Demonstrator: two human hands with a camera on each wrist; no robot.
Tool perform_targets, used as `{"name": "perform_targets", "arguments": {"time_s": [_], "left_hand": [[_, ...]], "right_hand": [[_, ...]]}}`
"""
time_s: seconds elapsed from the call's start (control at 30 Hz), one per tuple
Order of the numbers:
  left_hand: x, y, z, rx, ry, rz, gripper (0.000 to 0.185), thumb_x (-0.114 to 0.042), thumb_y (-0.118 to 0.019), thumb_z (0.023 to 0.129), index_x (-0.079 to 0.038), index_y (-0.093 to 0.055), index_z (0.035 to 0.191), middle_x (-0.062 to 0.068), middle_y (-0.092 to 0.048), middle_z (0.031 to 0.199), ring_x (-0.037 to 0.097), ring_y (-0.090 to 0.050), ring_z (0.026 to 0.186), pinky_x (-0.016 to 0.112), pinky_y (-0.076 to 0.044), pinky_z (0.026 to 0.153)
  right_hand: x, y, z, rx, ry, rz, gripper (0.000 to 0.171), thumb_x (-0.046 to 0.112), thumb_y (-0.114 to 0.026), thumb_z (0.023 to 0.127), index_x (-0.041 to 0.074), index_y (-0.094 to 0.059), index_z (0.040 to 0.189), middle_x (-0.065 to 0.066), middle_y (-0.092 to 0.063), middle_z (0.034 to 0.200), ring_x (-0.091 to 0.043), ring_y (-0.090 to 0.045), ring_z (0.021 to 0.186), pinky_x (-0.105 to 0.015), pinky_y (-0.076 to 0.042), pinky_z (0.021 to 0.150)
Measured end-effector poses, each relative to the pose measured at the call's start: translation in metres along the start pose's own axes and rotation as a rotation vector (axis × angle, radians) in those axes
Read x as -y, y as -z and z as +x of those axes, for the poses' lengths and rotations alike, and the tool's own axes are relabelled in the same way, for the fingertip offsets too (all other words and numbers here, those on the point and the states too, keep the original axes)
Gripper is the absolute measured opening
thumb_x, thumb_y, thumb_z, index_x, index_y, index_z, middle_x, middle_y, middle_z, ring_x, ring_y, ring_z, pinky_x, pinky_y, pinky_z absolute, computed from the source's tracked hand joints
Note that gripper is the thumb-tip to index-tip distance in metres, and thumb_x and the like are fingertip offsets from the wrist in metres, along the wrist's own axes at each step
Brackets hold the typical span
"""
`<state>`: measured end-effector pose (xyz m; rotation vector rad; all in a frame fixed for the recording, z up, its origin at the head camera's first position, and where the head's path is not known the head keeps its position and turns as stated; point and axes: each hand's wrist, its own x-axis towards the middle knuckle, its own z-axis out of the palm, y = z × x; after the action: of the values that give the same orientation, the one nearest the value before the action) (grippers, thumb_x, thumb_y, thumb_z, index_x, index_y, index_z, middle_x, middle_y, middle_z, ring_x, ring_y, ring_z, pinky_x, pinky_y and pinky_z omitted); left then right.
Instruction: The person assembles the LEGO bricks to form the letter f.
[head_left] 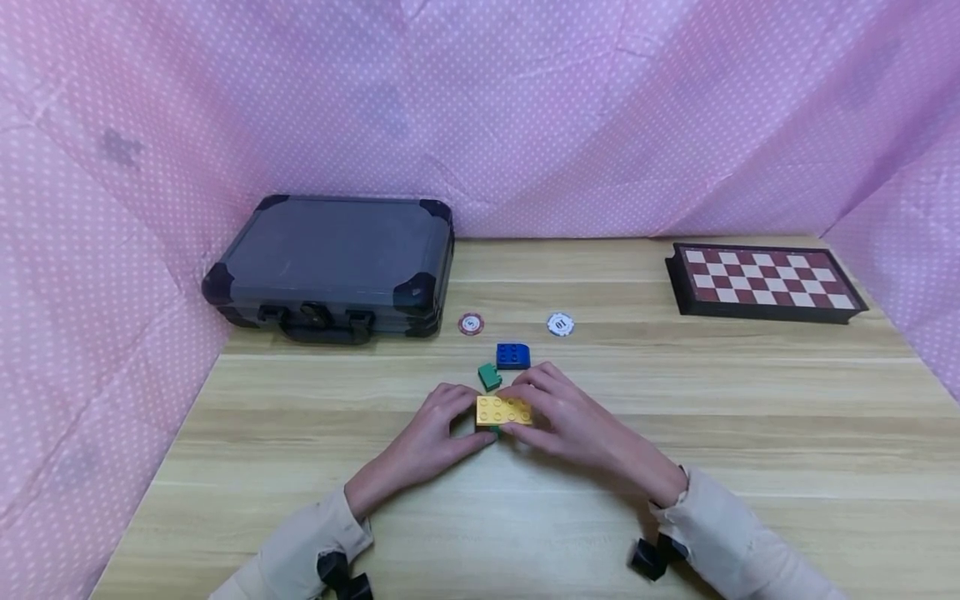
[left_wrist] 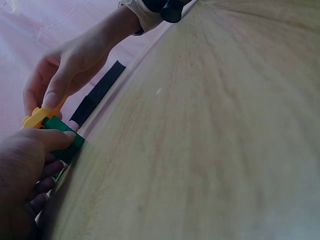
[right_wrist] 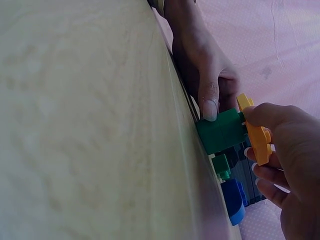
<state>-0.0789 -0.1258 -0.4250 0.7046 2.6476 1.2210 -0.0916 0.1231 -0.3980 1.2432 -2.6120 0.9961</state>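
Note:
My right hand (head_left: pixel 562 417) pinches a flat yellow toy brick (head_left: pixel 491 410) between thumb and fingers. Directly beneath it sits a taller green brick (right_wrist: pixel 220 131), mostly covered by the yellow one in the head view. My left hand (head_left: pixel 435 433) grips that green brick low down, with the thumb on its near side. In the right wrist view the yellow brick is tilted against the top of the green one. Just beyond my fingertips lie a small green brick (head_left: pixel 490 377) and a blue brick (head_left: pixel 513 357) with a rounded edge.
A grey case (head_left: pixel 330 250) with black corners stands at the back left. Behind the bricks lie a red-rimmed chip (head_left: pixel 471 324) and a white chip (head_left: pixel 560 324). A checkered game board (head_left: pixel 765 279) is at the back right. Pink dotted cloth (head_left: pixel 525 117) hangs around the wooden table (head_left: pixel 750 417).

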Motion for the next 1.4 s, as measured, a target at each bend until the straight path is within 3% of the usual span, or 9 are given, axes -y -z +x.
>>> {"name": "perform_targets", "arguments": {"time_s": [0.37,0.7,1.2,1.4], "left_hand": [[-0.001,0.000,0.000,0.005,0.007,-0.018,0.040,-0.025,-0.082,0.092,-0.015,-0.070,0.128,-0.003,-0.064,0.125,0.016,-0.051,0.120,0.046,-0.047,0.102],[-0.002,0.001,0.001,0.006,0.008,-0.018,0.039,-0.025,-0.082,0.092,-0.014,-0.070,0.128,-0.003,-0.064,0.126,0.016,-0.051,0.120,0.046,-0.047,0.102],[0.001,0.001,0.000,0.002,0.016,-0.027,0.038,-0.025,-0.082,0.091,-0.015,-0.071,0.127,-0.003,-0.064,0.125,0.016,-0.052,0.119,0.046,-0.047,0.102],[0.000,0.002,0.001,0.009,0.021,-0.034,0.039,-0.025,-0.083,0.091,-0.016,-0.071,0.127,-0.004,-0.064,0.125,0.016,-0.051,0.120,0.046,-0.047,0.102]], "right_hand": [[0.002,0.005,0.004,0.061,-0.037,0.008,0.036,0.030,-0.075,0.097,0.012,-0.071,0.127,0.003,-0.060,0.117,-0.014,-0.050,0.108,-0.033,-0.052,0.086],[-0.001,0.003,0.006,0.031,0.013,0.028,0.036,0.029,-0.077,0.095,0.009,-0.072,0.124,0.001,-0.062,0.112,-0.014,-0.051,0.105,-0.032,-0.052,0.083],[-0.003,-0.005,0.004,-0.002,-0.014,0.047,0.035,0.029,-0.078,0.093,0.013,-0.072,0.124,0.005,-0.060,0.116,-0.012,-0.048,0.108,-0.030,-0.051,0.084],[-0.004,-0.003,0.003,0.011,-0.039,0.062,0.033,0.035,-0.071,0.099,0.015,-0.072,0.125,0.007,-0.060,0.120,-0.011,-0.048,0.111,-0.032,-0.052,0.086]]}}
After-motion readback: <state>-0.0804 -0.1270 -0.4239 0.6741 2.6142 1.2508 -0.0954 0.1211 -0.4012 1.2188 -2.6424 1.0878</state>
